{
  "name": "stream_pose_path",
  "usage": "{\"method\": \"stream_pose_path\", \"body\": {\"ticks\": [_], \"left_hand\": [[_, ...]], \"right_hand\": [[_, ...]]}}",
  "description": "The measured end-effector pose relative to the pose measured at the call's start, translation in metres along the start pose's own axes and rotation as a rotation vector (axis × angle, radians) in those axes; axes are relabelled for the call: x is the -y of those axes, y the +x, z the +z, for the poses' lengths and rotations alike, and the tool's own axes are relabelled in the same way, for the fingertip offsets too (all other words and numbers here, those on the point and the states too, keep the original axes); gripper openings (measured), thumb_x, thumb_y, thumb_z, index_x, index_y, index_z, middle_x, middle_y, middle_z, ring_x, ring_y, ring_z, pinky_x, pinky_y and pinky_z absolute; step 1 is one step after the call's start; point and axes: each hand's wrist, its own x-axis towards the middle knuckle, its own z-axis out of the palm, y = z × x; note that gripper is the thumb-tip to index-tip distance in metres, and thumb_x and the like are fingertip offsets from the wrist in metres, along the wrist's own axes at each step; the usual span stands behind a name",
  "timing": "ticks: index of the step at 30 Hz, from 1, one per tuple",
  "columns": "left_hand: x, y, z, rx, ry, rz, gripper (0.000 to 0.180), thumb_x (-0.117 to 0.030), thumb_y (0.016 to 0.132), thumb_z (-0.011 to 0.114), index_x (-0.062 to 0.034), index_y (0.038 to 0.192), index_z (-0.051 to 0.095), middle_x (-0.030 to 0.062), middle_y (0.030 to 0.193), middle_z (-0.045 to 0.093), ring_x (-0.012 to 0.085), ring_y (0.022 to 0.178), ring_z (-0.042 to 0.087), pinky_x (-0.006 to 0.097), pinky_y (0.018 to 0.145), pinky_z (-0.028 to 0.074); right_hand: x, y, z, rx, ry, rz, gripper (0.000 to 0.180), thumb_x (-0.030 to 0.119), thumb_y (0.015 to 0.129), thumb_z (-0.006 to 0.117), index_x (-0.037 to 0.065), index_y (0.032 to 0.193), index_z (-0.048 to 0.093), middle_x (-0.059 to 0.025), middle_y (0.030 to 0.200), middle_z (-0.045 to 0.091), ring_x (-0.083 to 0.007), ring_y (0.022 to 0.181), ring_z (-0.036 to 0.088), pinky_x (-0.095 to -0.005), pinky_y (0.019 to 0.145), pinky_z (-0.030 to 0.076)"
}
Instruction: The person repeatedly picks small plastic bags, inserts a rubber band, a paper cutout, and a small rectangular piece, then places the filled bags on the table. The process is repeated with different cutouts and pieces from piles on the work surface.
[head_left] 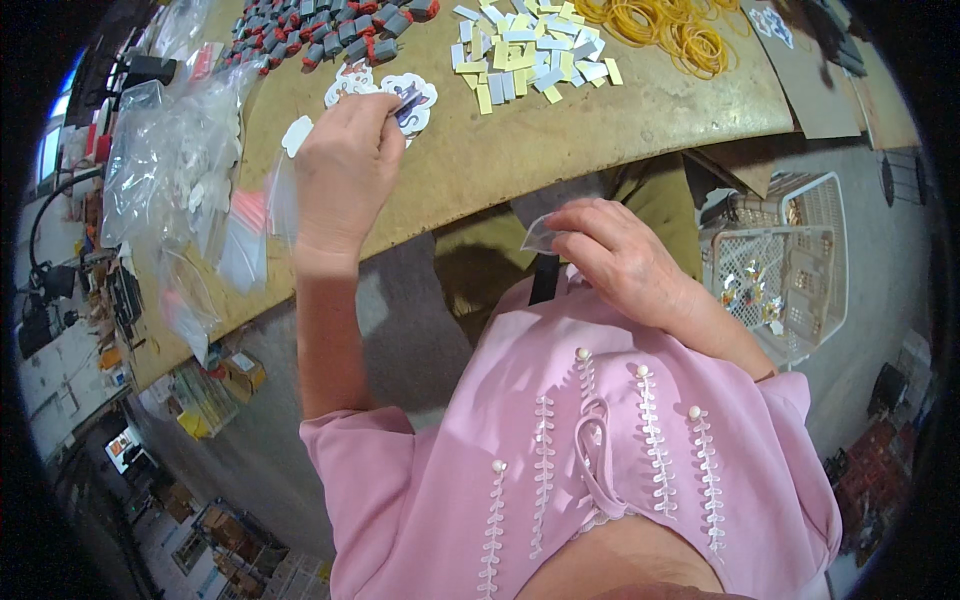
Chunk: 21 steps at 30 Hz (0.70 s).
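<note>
My left hand [348,155] reaches over the table to a small pile of white-edged printed cutouts [347,82]. Its thumb and fingertips close on a cutout with a dark cat drawing [420,97]; whether that piece is lifted off the pile I cannot tell. Close to my body, just off the table's near edge, my right hand [625,262] pinches a small clear plastic bag [538,237] between thumb and fingers. Another white cutout [297,135] lies beside my left hand.
Across the table [560,135] lie grey-and-red small parts [335,28], pale yellow and white little blocks [520,55] and yellow rubber bands [690,45]. Clear plastic bags [165,150] cover the left side. A white plastic basket [825,250] stands at the right, below table height.
</note>
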Motion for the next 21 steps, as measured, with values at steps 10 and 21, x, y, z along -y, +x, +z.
{"method": "stream_pose_path", "body": {"ticks": [10, 21], "left_hand": [[-0.082, -0.053, -0.02, -0.154, -0.622, -0.288, 0.017, 0.005, 0.091, 0.077, -0.0046, 0.105, 0.075, 0.0069, 0.096, 0.077, 0.0144, 0.079, 0.069, 0.027, 0.068, 0.054], [-0.107, -0.07, -0.027, 0.215, -0.587, -0.179, 0.015, 0.001, 0.088, 0.078, -0.0055, 0.102, 0.075, 0.0118, 0.094, 0.071, 0.0295, 0.082, 0.072, 0.038, 0.072, 0.057]], "right_hand": [[-0.003, 0.01, -0.011, -0.138, 0.039, -0.04, 0.026, 0.008, 0.082, 0.068, 0.0, 0.106, 0.065, -0.0153, 0.117, 0.063, -0.0344, 0.11, 0.065, -0.0421, 0.093, 0.055], [0.01, 0.014, -0.006, -0.088, 0.111, -0.077, 0.025, 0.005, 0.084, 0.07, -0.003, 0.107, 0.065, -0.0183, 0.119, 0.063, -0.0363, 0.108, 0.066, -0.04, 0.088, 0.06]]}}
